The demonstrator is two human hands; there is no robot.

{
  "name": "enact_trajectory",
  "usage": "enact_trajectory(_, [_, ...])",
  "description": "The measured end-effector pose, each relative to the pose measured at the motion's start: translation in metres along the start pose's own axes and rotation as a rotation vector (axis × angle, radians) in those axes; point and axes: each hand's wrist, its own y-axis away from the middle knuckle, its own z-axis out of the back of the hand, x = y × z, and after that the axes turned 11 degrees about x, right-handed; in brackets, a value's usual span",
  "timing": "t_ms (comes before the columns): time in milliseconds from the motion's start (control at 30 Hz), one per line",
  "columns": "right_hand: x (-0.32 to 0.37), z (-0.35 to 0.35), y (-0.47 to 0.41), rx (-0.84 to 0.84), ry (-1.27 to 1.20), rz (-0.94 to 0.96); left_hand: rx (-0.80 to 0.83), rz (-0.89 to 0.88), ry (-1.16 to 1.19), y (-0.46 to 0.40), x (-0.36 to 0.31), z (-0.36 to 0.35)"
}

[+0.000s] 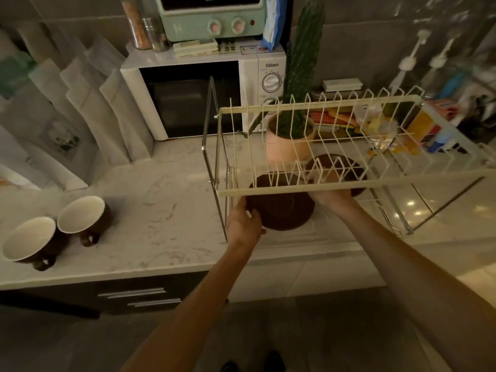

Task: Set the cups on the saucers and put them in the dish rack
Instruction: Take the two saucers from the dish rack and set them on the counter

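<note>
Two brown cups with white insides, one (80, 214) and the other (28, 241), stand on the marble counter at the left, handles toward me. A brown saucer (281, 210) sits on the lower level of the cream wire dish rack (349, 185); my left hand (243, 224) grips its left rim. My right hand (331, 198) reaches under the rack's upper tier and touches the same saucer's right side, its fingers partly hidden by the rail. A second brown saucer (346, 167) lies further back right, seen through the wires.
A white microwave (198, 95) with a green toaster oven (212, 17) on top stands behind. A potted cactus (292, 135) is behind the rack. Packets and bottles (418, 127) crowd the right. White folded boards (88, 108) lean at the left wall. Drawers (139, 296) below the counter edge.
</note>
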Motion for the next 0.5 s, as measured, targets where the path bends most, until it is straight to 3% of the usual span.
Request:
enact_trajectory(200, [0.002, -0.007, 0.034, -0.022, 0.083, -0.120, 0.090, -0.085, -0.105, 0.032, 0.013, 0.007])
enact_trajectory(500, [0.006, -0.023, 0.084, 0.085, 0.071, -0.128, 0.162, -0.143, -0.218, 0.079, 0.032, 0.031])
